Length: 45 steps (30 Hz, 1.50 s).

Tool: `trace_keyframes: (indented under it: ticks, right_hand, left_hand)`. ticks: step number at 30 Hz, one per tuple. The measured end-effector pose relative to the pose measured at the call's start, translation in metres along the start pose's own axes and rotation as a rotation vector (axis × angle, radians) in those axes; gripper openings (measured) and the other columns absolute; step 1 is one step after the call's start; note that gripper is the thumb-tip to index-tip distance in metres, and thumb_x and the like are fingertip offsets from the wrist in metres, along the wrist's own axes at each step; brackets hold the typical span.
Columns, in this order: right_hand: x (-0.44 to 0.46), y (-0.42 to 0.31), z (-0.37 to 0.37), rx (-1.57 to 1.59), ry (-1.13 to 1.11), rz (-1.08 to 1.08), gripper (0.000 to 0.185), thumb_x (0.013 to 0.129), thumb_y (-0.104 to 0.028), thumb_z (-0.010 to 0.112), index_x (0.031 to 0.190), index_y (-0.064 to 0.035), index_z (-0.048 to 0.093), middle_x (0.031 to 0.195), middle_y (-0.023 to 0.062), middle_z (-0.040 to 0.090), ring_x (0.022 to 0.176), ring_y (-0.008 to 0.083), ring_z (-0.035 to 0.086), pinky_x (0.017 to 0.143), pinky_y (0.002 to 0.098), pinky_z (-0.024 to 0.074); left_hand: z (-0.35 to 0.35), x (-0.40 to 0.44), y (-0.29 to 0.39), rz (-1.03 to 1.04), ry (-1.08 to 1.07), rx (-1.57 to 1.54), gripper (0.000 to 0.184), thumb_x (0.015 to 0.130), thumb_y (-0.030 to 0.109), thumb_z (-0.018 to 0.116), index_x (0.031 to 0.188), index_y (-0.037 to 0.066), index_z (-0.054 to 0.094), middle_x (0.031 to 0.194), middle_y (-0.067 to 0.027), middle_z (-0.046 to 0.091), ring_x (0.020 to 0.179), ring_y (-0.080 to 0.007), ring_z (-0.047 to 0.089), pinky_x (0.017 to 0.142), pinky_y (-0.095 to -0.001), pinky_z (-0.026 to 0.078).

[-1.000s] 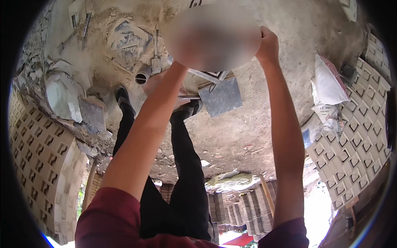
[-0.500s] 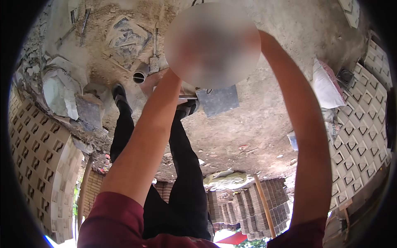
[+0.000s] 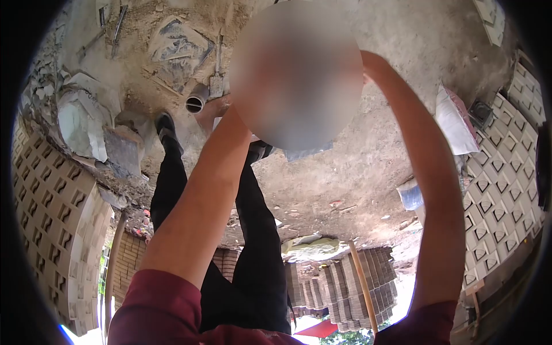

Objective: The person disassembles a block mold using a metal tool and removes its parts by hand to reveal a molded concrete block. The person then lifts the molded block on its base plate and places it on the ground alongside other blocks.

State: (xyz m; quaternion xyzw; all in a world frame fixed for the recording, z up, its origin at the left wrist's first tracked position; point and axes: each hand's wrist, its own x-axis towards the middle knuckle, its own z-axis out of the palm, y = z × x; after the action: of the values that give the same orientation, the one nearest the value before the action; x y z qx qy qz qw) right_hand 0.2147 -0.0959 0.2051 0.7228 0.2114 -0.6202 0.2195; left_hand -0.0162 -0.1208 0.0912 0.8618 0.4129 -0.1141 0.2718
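Note:
A round blurred patch covers the place where both my hands meet whatever is in front of me. My left hand shows there only as a reddish smear, its forearm reaching up from the lower left. Of my right hand, just the wrist side shows at the patch's right edge; its fingers are hidden. Anything between the hands cannot be made out. Below the patch, the edge of a flat grey slab shows on the ground near my shoe. A reddish-brown flat piece lies left of the patch.
A cylinder and a small shovel lie to the left, near a powdery heap. Patterned blocks are stacked at left and right. A white sack lies at right. Grey stacks stand behind my legs.
The blurred patch now reaches lower and hides most of the grey slab. My right wrist sits slightly lower in view. The surroundings have shifted a little as my head moved.

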Motion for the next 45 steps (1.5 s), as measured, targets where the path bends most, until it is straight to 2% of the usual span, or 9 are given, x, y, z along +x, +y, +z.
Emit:
trace_keyframes:
  ticks: [2,6,8,12,13,16,22,30,45]
  right_hand:
    - [-0.027,-0.010,-0.016,0.050,-0.098,0.010,0.033,0.099,-0.016,0.037,0.106,0.0107,0.056,0.058,0.0023,0.039,0.050,0.0138,0.038,0.051,0.0321,0.0413]
    - [-0.030,-0.006,-0.022,-0.049,-0.148,0.093,0.031,0.097,-0.013,0.038,0.103,0.0125,0.055,0.060,0.0034,0.042,0.050,0.0113,0.039,0.048,0.0308,0.0386]
    - [-0.033,0.000,-0.008,-0.052,-0.086,-0.036,0.026,0.096,-0.010,0.038,0.100,0.0087,0.055,0.060,0.0042,0.044,0.048,0.0103,0.038,0.044,0.0297,0.0349]
    - [-0.032,0.017,0.024,-0.161,0.051,-0.015,0.024,0.094,-0.010,0.039,0.106,0.0026,0.055,0.059,0.0037,0.041,0.045,0.0114,0.034,0.042,0.0311,0.0294]
    - [-0.029,0.023,0.024,0.139,-0.069,-0.004,0.024,0.095,-0.013,0.039,0.108,0.0022,0.052,0.056,0.0008,0.037,0.044,0.0116,0.032,0.041,0.0317,0.0284]
    - [-0.012,0.031,0.026,0.264,-0.156,-0.082,0.024,0.096,-0.015,0.039,0.104,0.0031,0.052,0.055,-0.0013,0.034,0.044,0.0116,0.032,0.041,0.0317,0.0282]
    - [-0.015,0.034,0.058,0.259,0.124,-0.075,0.028,0.096,-0.020,0.043,0.092,0.0024,0.058,0.055,-0.0003,0.035,0.045,0.0125,0.033,0.044,0.0313,0.0311]
    - [-0.027,0.025,0.049,0.083,0.074,-0.075,0.034,0.097,-0.027,0.046,0.081,0.0010,0.055,0.057,0.0028,0.038,0.046,0.0128,0.034,0.044,0.0326,0.0312]
    - [-0.053,0.025,0.057,0.311,0.107,-0.048,0.031,0.099,-0.022,0.043,0.083,0.0022,0.053,0.057,0.0000,0.035,0.043,0.0115,0.027,0.040,0.0313,0.0231]
  left_hand:
    - [-0.001,0.001,0.001,0.003,0.000,0.007,0.118,0.057,0.076,0.068,0.150,0.023,0.018,0.158,-0.0033,-0.011,0.145,-0.0287,-0.010,0.104,-0.0719,0.009]
    - [0.001,0.003,-0.001,0.005,-0.003,0.034,0.118,0.057,0.079,0.065,0.150,0.024,0.017,0.158,-0.0034,-0.010,0.145,-0.0289,-0.010,0.104,-0.0720,0.009]
    - [0.005,-0.001,-0.002,0.007,0.004,0.022,0.119,0.057,0.080,0.064,0.151,0.024,0.017,0.158,-0.0035,-0.010,0.145,-0.0290,-0.010,0.104,-0.0719,0.009]
    - [0.008,0.008,0.009,-0.016,0.119,0.028,0.117,0.062,0.085,0.053,0.152,0.025,0.009,0.157,-0.0076,-0.010,0.145,-0.0290,-0.009,0.102,-0.0749,0.007]
    - [0.011,0.014,0.015,-0.046,0.191,0.006,0.115,0.064,0.087,0.049,0.152,0.026,0.006,0.157,-0.0094,-0.011,0.145,-0.0289,-0.009,0.101,-0.0762,0.006]
    - [0.015,0.024,0.030,-0.110,0.126,0.075,0.113,0.067,0.088,0.043,0.152,0.027,0.001,0.157,-0.0128,-0.010,0.145,-0.0289,-0.007,0.098,-0.0781,0.006]
    - [0.013,0.026,0.032,-0.134,0.062,0.095,0.110,0.068,0.087,0.043,0.151,0.030,-0.001,0.156,-0.0144,-0.013,0.145,-0.0272,-0.010,0.097,-0.0784,0.006]
    - [0.007,0.026,0.034,-0.141,0.027,0.095,0.112,0.067,0.087,0.045,0.151,0.029,-0.002,0.156,-0.0132,-0.015,0.145,-0.0269,-0.013,0.097,-0.0785,0.003]
    - [0.003,0.023,0.033,-0.139,0.003,0.082,0.112,0.067,0.086,0.046,0.151,0.029,0.001,0.156,-0.0139,-0.016,0.144,-0.0272,-0.014,0.098,-0.0777,-0.001]
